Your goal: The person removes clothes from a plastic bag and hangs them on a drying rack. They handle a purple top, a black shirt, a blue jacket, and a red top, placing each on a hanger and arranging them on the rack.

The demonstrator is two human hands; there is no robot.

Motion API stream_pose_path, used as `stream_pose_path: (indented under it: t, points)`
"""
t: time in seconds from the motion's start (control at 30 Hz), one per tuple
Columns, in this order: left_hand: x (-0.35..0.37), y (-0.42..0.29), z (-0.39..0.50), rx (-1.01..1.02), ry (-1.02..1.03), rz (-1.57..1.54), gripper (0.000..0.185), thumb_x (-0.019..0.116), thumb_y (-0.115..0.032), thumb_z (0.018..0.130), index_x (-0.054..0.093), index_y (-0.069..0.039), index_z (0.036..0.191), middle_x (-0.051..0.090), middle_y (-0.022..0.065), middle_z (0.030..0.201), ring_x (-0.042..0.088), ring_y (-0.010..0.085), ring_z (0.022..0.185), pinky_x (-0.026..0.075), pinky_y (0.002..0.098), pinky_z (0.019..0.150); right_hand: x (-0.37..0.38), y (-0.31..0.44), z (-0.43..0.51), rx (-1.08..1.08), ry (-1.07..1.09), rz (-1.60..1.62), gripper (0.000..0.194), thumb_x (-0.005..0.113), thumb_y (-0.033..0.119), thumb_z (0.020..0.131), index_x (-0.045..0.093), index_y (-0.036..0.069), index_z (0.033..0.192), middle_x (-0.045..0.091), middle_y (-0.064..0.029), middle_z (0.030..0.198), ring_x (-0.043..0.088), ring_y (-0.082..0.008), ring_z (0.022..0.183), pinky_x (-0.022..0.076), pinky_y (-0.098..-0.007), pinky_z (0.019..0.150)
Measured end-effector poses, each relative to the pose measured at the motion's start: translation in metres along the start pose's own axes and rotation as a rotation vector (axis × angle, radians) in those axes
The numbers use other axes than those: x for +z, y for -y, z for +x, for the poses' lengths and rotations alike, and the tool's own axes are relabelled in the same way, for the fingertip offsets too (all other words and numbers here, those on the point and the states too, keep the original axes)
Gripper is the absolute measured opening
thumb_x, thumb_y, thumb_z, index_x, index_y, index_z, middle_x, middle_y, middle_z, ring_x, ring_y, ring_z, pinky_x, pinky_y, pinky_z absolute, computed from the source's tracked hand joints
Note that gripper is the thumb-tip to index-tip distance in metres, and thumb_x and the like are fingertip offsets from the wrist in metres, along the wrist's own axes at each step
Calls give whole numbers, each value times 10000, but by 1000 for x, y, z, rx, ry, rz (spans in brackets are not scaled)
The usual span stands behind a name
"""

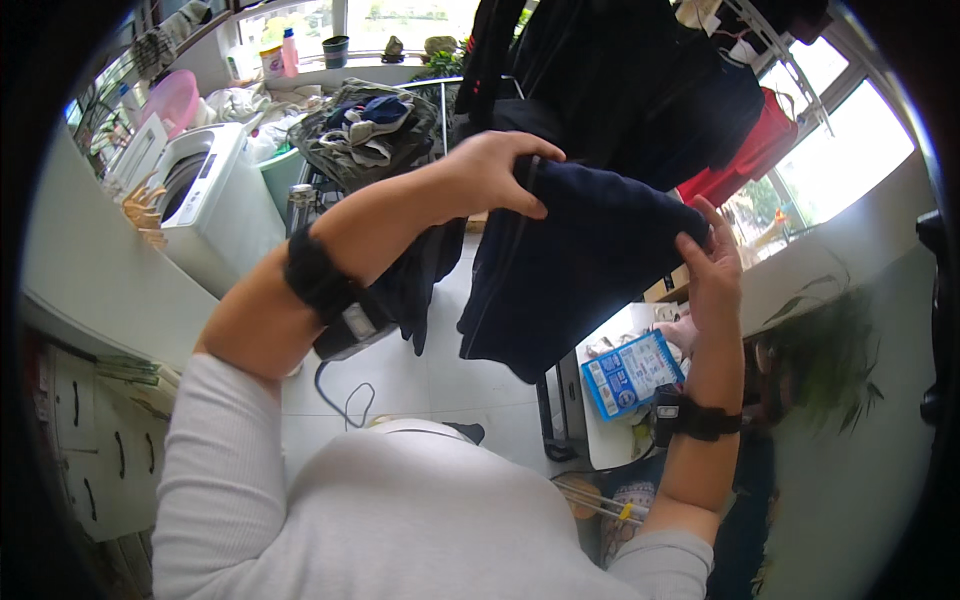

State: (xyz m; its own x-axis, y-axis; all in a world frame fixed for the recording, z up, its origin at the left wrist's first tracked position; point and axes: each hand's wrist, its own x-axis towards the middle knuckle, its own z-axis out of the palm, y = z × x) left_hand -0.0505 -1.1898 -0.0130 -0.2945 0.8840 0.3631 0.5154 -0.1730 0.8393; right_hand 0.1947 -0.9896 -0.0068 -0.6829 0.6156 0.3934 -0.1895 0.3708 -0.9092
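A dark navy garment [577, 255] hangs down between my hands, its upper edge stretched across. My left hand [510, 176] pinches the left end of that edge between thumb and fingers. At the right end, my right hand [712, 251] grips the corner, thumb in front and fingers behind. Directly beyond it hang black clothes [607, 75], and a red cloth [750, 150] shows behind them on the right. A pile of clothes [367, 131] lies beyond my left forearm. Which kind of garment I hold cannot be told.
A top-loading washing machine [225, 202] stands at the left, with a pink basin [171, 103] behind it. A blue-and-white packet [634, 371] lies on a white surface [611, 442] at the right. Bottles and pots line the windowsill [367, 58]. A cable [337, 409] trails below my left forearm.
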Motion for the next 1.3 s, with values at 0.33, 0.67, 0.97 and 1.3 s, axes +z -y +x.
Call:
stream_pose_path:
  t: [0.33, 0.67, 0.97, 1.3]
  points:
    - [6, -30, 21, 154, 22, 777, 366, 658, -333, 884, 685, -62, 1130, 674, 145, 943, 626, 251, 970, 507, 366, 856, -30, -8, 28, -109, -59, -890, 218, 606, 175, 937, 639, 47, 1110, 670, -90, 967, 616, -164, 895, 481, -293, 830]
    - [36, -48, 54, 199, -155, 418, 331, 638, -207, 896, 620, 3, 1151, 680, 184, 923, 676, 232, 663, 553, 310, 632, -12, -44, 47, 226, -194, -298, 548, 564, 245, 960, 272, 142, 1412, 611, -146, 1166, 607, -231, 1106, 505, -317, 839]
    - [82, -81, 55, 55, -23, -37, 392, 605, -220, 929, 533, 49, 1204, 664, 186, 901, 670, 230, 602, 560, 288, 493, 86, -96, -95, 432, 459, -235, 434, 501, 139, 991, 405, 45, 1404, 534, -174, 1324, 492, -265, 1247, 361, -338, 1076]
    - [64, -79, 52, 227, 431, 243, 272, 529, -194, 962, 646, -13, 1128, 672, 146, 1067, 636, 245, 983, 497, 321, 888, 84, -121, -79, 497, 285, 681, 587, 578, 355, 949, 387, 41, 1406, 456, -123, 1401, 460, -236, 1257, 363, -333, 1077]
